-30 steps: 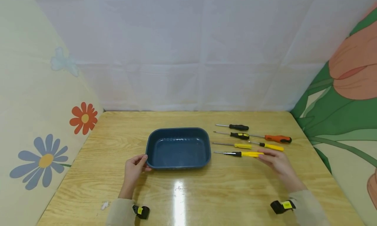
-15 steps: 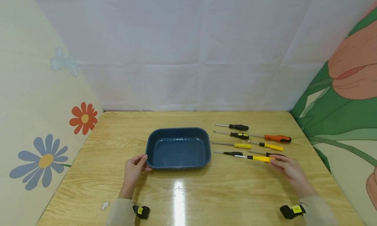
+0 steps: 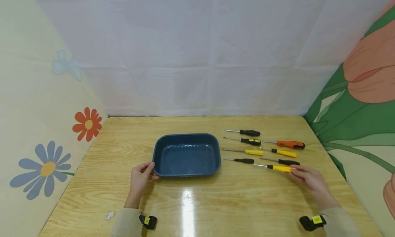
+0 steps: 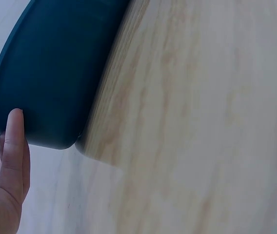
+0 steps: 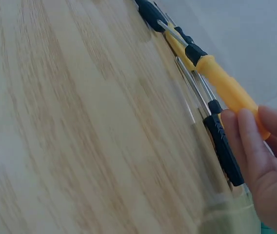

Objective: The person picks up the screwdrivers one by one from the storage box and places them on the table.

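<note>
A dark blue rectangular tray (image 3: 187,175) with nothing in it stands on the wooden table. At its near left corner my left hand (image 3: 141,177) pinches the rim, thumb on top and fingers against the outer wall, as the left wrist view also shows. My right hand (image 3: 311,180) pinches the end of a yellow-handled screwdriver (image 3: 280,168) with a black collar, its shaft pointing left. In the right wrist view this screwdriver (image 5: 226,85) appears raised over the others. Just behind it lies a black-handled screwdriver (image 3: 288,162), and left of that a smaller black screwdriver (image 3: 244,161).
Farther back lie a clear-yellow screwdriver (image 3: 254,152), a yellow-and-black one (image 3: 286,153), an orange one (image 3: 290,145), a black-and-yellow one (image 3: 250,141) and an all-black one (image 3: 250,132). A white cloth (image 3: 197,58) hangs behind the table (image 3: 222,206).
My right hand has drawn the yellow screwdriver to the right and toward me, uncovering the black screwdrivers behind it. The left hand and the tray have stayed still.
</note>
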`<state>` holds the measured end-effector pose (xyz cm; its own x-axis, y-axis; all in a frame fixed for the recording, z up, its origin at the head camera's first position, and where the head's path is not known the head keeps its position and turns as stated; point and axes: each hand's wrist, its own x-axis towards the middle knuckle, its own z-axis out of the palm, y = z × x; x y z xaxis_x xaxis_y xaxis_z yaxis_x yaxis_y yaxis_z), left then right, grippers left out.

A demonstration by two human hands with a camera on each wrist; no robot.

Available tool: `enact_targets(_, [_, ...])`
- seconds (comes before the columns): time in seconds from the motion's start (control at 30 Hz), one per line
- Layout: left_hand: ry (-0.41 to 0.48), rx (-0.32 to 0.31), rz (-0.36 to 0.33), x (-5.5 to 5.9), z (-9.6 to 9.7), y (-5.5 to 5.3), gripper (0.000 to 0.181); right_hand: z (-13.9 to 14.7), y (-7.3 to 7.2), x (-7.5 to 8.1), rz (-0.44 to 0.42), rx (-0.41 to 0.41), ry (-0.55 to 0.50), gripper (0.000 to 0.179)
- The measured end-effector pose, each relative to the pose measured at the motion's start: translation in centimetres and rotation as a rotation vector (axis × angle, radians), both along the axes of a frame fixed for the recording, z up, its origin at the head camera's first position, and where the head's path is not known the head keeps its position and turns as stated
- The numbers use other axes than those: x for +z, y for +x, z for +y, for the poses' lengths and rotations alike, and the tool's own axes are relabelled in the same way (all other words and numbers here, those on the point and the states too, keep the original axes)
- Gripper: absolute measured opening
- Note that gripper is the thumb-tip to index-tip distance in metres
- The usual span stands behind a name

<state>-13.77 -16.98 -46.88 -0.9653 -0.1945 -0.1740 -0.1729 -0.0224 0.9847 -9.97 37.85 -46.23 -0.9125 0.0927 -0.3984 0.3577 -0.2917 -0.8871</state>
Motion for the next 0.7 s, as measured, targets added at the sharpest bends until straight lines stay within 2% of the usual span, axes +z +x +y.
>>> enact_targets(0.13, [0.000,0.001,-0.002,0.0,0.0,0.0,0.032,0.6,0.0,-0.4,-0.018,-0.011,0.048,0.031])
enact_targets(0.53, [-0.004,-0.002,-0.004,-0.2,-0.1,-0.1,0.032,1.4,0.0,-0.9,-0.092,-0.037,0.203,0.023])
enact_targets(0.7, [-0.013,-0.002,-0.010,-0.1,-0.1,-0.1,0.033,1.1,-0.1,-0.8,-0.112,-0.070,0.288,0.011])
